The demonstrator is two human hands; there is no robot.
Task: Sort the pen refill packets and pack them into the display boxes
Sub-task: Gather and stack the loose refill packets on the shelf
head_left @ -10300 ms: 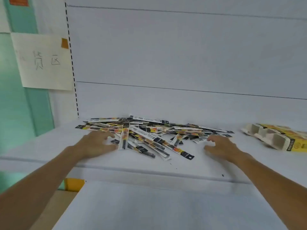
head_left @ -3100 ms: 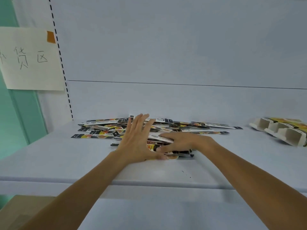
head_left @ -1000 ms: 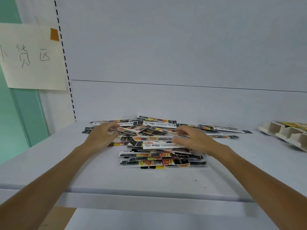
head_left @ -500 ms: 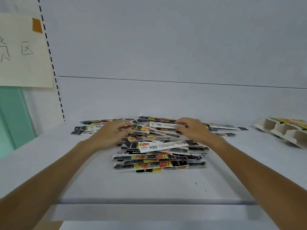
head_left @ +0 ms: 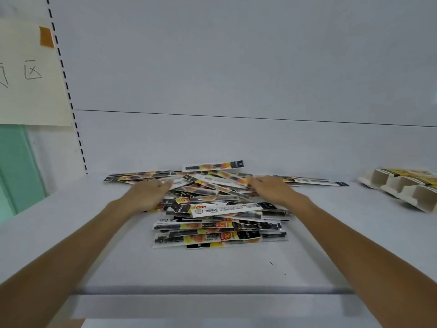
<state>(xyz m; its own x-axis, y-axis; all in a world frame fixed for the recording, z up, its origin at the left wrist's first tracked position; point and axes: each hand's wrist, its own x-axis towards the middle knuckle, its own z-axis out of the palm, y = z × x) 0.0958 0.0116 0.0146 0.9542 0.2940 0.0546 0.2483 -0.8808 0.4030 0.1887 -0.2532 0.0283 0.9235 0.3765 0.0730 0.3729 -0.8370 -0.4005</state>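
A loose heap of long black, yellow and white pen refill packets lies on the white shelf. In front of it, several packets form a tidier flat stack. My left hand rests on the heap's left side, fingers stretched towards the right. My right hand lies on the heap's right side, fingers reaching left over the packets. Both sets of fingertips touch packets in the upper part of the heap. Cream and yellow display boxes lie on their sides at the far right, open cells facing me.
The shelf's back panel rises right behind the heap. A paper sign with an orange tape piece hangs on the left upright. The shelf's front edge is near me, and bare shelf lies between heap and boxes.
Over the last second my hands have stayed on the heap, shifting slightly outward to its two sides. A white barcode packet now lies across the front stack. The view has tilted a little.
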